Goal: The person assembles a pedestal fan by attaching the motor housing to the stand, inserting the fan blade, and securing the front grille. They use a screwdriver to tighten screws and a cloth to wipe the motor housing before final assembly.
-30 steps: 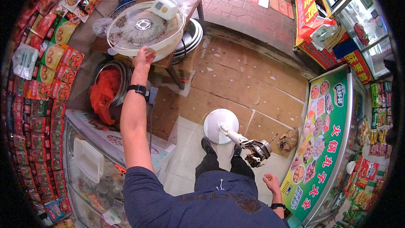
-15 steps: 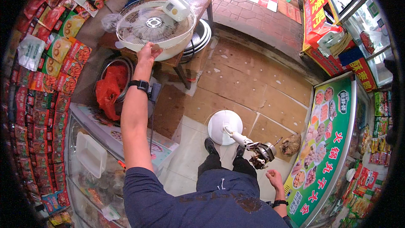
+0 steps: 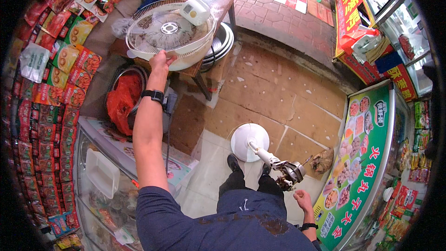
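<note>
A round wire fan guard (image 3: 147, 35), dusty, with a white hub, rests over a white basin (image 3: 197, 56) on a small table. My left hand (image 3: 160, 61) reaches out to its near rim, fingers closed on the edge. A white plastic motor cover (image 3: 195, 11) lies on the guard. Before my feet stands a fan on a round white base (image 3: 250, 142), its pole leaning right and its bare motor (image 3: 292, 172) exposed. Just below that motor is my right hand (image 3: 304, 200), fingers curled; whether they hold anything is hidden.
A wooden table (image 3: 218, 0) carries the basin, with stacked metal basins (image 3: 223, 42) beside it. A red bag (image 3: 123, 104) sits in a metal pot at left. Glass-topped freezers flank me, the right one with a green panel (image 3: 355, 158). Hanging packets (image 3: 46, 158) line the left wall.
The view has shifted slightly. My left hand has drawn its fingers in a little on the guard's rim, and the guard has moved slightly. My right hand stays beside the motor.
</note>
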The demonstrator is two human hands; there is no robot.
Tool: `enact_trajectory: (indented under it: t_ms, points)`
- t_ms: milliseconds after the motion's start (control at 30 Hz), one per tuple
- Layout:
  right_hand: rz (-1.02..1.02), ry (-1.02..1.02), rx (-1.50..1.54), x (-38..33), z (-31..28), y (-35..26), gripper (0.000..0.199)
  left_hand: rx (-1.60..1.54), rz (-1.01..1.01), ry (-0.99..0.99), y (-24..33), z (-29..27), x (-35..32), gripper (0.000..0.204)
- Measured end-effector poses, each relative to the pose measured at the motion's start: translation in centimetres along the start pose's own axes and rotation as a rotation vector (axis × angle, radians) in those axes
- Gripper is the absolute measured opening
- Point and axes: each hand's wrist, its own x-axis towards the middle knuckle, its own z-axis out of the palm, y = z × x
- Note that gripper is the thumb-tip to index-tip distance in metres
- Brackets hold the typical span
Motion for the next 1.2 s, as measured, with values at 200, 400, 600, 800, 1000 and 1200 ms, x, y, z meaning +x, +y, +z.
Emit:
enact_trajectory:
  t_ms: [200, 400, 600, 800, 1000, 1200]
  points:
    - [0.002, -0.003, 0.05, 0.7, 0.0, 0.4, 0.033, 0.041, 0.145, -0.085, 0.4, 0.3, 0.8, 0.032]
    - [0.025, -0.027, 0.066, 0.6, 0.3, 1.0, 0.033, 0.04, 0.1, -0.036, 0.6, -0.7, 2.0, 0.034]
    - [-0.002, -0.012, 0.016, 0.4, -1.2, 0.7, 0.034, 0.001, -0.099, -0.066, -1.1, -2.5, 2.7, 0.025]
    - [-0.126, -0.048, -0.075, 4.1, -6.8, -1.6, 0.035, -0.132, -0.114, -0.142, -3.2, -4.6, 1.3, 0.027]
    - [-0.328, -0.111, -0.142, 12.5, -13.9, -5.5, 0.034, -0.066, -0.016, -0.078, -5.6, -5.5, -7.2, 0.029]
    - [-0.427, -0.328, -0.219, 21.6, -22.4, -8.5, 0.034, 0.959, 0.512, -0.527, -23.6, -8.9, -30.5, 0.047]
